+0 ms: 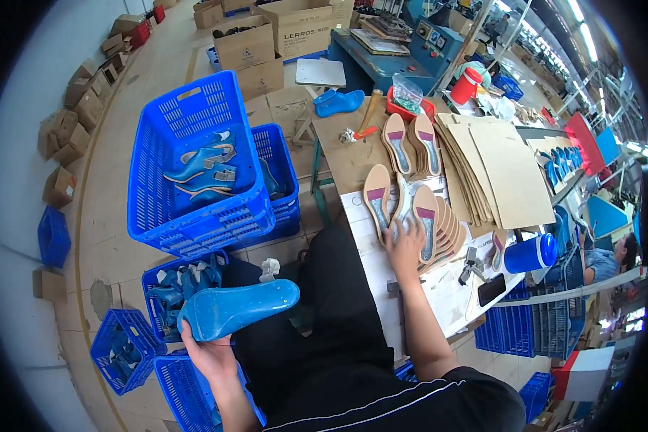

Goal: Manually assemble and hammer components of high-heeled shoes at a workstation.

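My left hand (207, 354) grips a blue plastic shoe last (239, 308) by its heel end, sole side up, over my lap. My right hand (405, 243) lies flat on a fanned stack of tan shoe insoles (439, 225) with grey centres and purple heel patches on the work table (425, 288). One more insole (376, 199) lies just left of that hand. Two insoles (410, 144) sit further back on the table.
Blue crates (194, 209) holding blue lasts stand to my left, smaller ones (126, 349) on the floor. A pile of tan board sheets (500, 169), a blue bottle (531, 253), a phone (491, 289), a hammer (367, 115) and a loose last (338, 102) are on the table. Cardboard boxes (266, 43) stand behind.
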Action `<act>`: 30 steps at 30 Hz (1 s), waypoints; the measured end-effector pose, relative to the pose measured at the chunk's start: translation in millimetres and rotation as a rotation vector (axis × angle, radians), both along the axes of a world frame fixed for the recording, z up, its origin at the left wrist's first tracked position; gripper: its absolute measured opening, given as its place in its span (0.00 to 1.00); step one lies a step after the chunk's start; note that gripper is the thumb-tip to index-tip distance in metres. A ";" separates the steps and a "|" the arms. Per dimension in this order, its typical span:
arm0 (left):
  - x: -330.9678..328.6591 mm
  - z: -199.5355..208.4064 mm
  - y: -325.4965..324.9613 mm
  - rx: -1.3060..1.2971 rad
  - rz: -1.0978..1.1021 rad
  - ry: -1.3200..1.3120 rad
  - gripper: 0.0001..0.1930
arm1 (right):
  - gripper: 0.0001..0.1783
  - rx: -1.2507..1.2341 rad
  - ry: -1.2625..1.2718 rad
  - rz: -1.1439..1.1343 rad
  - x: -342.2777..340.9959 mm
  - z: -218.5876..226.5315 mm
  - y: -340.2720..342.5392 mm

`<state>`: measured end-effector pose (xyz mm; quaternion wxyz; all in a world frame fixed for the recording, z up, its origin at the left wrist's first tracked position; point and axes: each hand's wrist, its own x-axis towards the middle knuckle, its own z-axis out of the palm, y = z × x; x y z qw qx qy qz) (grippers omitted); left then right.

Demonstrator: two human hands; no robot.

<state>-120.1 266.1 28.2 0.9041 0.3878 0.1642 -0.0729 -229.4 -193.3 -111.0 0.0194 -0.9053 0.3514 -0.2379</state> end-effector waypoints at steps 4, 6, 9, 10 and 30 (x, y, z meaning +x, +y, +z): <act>-3.1 6.3 -0.1 -0.013 -0.030 0.015 0.29 | 0.30 0.100 0.014 0.098 36.0 -3.0 13.5; -3.3 11.0 -1.7 -0.007 -0.042 0.019 0.29 | 0.26 -0.009 0.051 0.017 38.0 -14.4 8.4; -9.9 10.8 5.6 -0.046 -0.094 0.029 0.27 | 0.23 0.053 -0.044 0.007 37.8 -13.3 18.4; -12.3 11.8 7.0 -0.047 -0.092 0.027 0.27 | 0.22 0.047 -0.089 0.004 36.7 -12.7 16.7; 23.2 16.2 6.6 -0.028 0.020 -0.089 0.27 | 0.17 1.579 0.052 0.769 75.3 200.2 192.6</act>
